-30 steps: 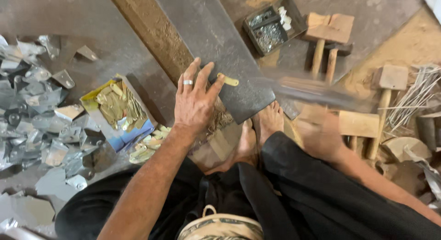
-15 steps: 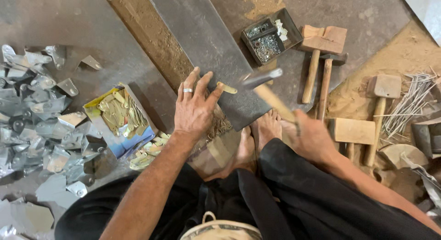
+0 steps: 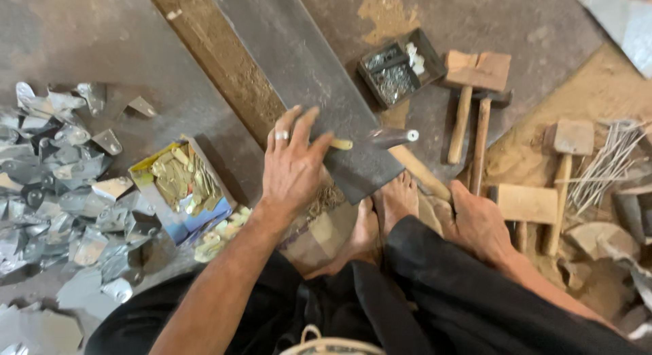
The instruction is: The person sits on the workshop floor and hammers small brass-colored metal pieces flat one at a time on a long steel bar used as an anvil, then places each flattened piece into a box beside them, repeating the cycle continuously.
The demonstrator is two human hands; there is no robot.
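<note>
While the right hand (image 3: 479,222) is wrapped around a wooden hammer handle, the hammer (image 3: 394,137) lies with its metal head low over the dark metal bar (image 3: 326,90). The left hand (image 3: 292,168) rests flat and spread on that bar, fingertips pinning a small brass strip (image 3: 341,144) near the bar's lower edge. Judging from how things lie, the strip looks only partly worked; a box of brass pieces (image 3: 176,185) beside the left forearm holds many more. The bar's end stops just above the bare feet (image 3: 384,212). Open floor is scarce: mallets (image 3: 475,103) and a tray of nails (image 3: 397,66) crowd the right, silver scraps (image 3: 54,185) the left.
</note>
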